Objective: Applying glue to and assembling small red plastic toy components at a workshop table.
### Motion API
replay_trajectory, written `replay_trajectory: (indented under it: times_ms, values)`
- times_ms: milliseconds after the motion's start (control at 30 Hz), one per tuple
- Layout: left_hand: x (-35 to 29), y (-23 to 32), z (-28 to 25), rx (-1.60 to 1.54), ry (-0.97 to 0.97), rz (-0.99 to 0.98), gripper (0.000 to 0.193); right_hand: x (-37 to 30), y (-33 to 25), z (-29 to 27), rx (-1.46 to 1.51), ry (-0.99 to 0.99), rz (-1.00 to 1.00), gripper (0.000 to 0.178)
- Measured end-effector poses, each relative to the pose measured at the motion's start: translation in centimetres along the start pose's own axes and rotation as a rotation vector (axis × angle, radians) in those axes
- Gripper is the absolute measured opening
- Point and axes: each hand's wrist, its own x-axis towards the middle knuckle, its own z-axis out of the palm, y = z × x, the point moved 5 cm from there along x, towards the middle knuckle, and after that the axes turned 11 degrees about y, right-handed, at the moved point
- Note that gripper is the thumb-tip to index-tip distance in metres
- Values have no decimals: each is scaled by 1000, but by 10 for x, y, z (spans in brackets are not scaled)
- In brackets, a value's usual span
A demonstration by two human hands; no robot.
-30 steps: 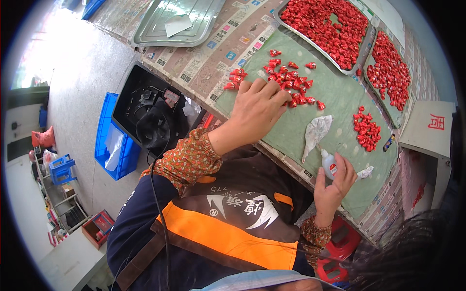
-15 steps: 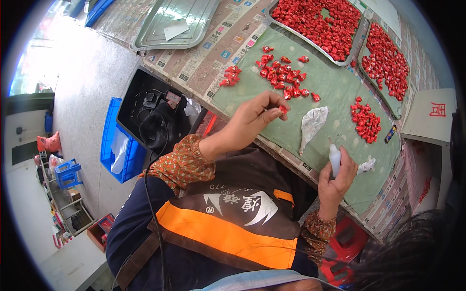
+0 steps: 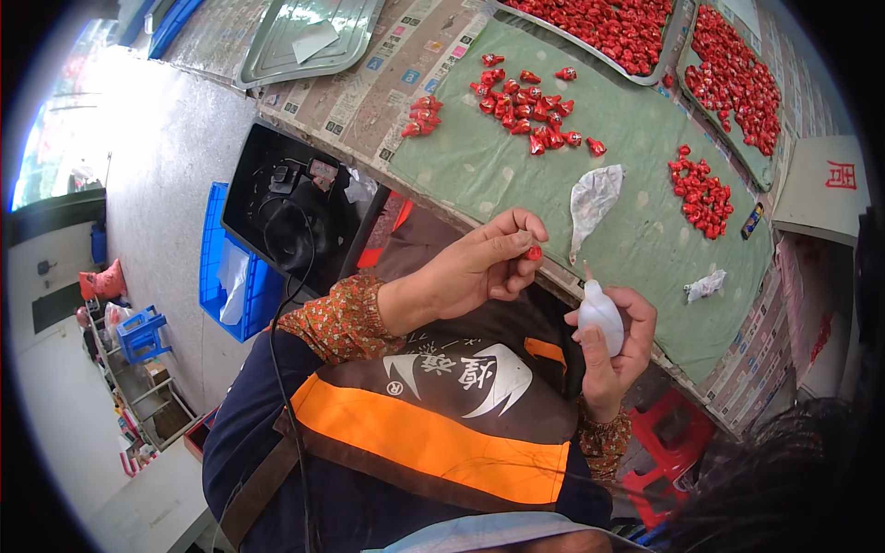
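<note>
Pinched between the thumb and fingers of my left hand point(image 3: 479, 263) is a small red piece point(image 3: 534, 252), held just off the table's front edge. My right hand point(image 3: 618, 346) wraps round a white squeeze bottle point(image 3: 599, 318) whose thin nozzle tip points up. Left hand and bottle are apart. Beyond them on the green cloth point(image 3: 461, 175) lie a loose pile of small red figure-like pieces point(image 3: 530, 112), a short row of them point(image 3: 423, 117) to the left, and a cluster of round red pieces point(image 3: 701, 194) to the right. A crumpled whitish cloth point(image 3: 595, 203) lies between.
Trays of red pieces point(image 3: 608, 32) point(image 3: 733, 83) stand at the back right, an metal tray point(image 3: 277, 55) at the back left. A crumpled tissue point(image 3: 705, 287) and small dark tube point(image 3: 752, 221) lie right. Below the table's left edge sit a black bin point(image 3: 244, 175) and blue crate point(image 3: 214, 240).
My right hand has lifted the squeeze bottle off the cloth area and brought it left toward my body. The left hand has lowered slightly, still pinching the red piece. The view has shifted a little.
</note>
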Motion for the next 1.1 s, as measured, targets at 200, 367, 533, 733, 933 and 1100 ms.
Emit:
replay_trajectory:
  times_ms: [200,367,533,733,933,1100]
  values:
    - [-3,-8,-2,32,101,4,22,-7,5,0,-52,-12,1,39]
    - [-4,-14,-14,-96,-86,-121,26,-12,8,-1,-57,-2,3,38]
    - [-5,-20,-15,-79,-17,-59,29,-15,4,2,-227,22,-256,43]
    - [-8,-20,-16,-87,-16,-56,29,-13,-11,15,-376,15,-456,38]
    - [-11,-22,-22,-78,19,-67,28,-17,-10,16,-430,-9,-421,34]
    - [-12,-24,-21,-85,44,-67,26,-17,-10,19,-421,-16,-429,33]
